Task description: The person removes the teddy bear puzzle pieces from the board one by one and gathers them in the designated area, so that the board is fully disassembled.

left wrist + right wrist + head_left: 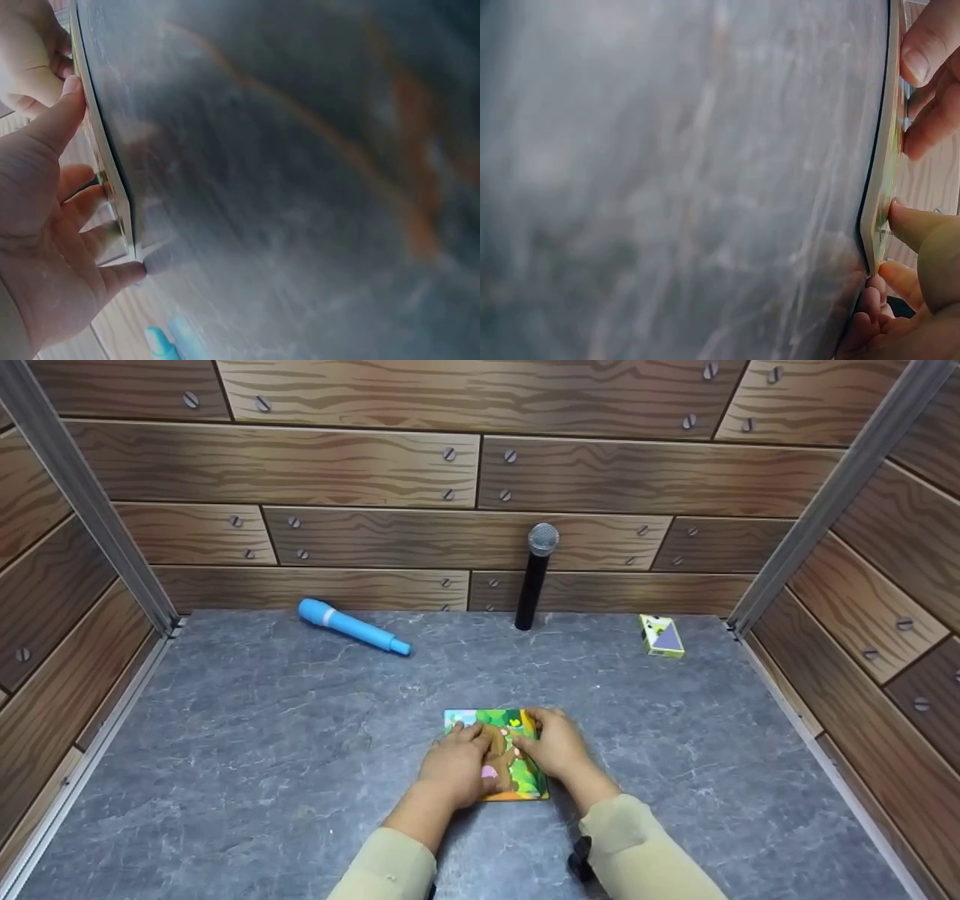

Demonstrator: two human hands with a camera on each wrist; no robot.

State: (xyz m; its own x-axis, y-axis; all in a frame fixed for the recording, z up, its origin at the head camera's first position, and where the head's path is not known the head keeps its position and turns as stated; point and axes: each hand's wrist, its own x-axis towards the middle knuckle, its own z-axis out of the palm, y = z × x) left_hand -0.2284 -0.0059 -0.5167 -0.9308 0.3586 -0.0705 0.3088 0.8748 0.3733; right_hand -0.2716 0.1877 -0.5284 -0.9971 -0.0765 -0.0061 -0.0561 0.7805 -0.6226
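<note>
Lying across the whole view, a grey stone-patterned table, boxed in by wood-plank walls on three sides.

Standing upright against the back wall, right of centre, a black microphone with a silver mesh head. Lying on its side well to the left, near the back edge, a blue toy microphone. Sitting near the back right corner, well apart from both, a small yellow-and-purple card box.

Resting flat on the table near the front, at the middle — a colourful picture puzzle board, green with a brown figure on it. Pressing down on its left half, the left hand, fingers spread fairly straight over the picture (thumb along the board's edge in the left wrist view). Covering its right half, the right hand — fingertips curling onto the top edge and face, as the right wrist view is showing, gripping the board rather than lying loose.
</note>
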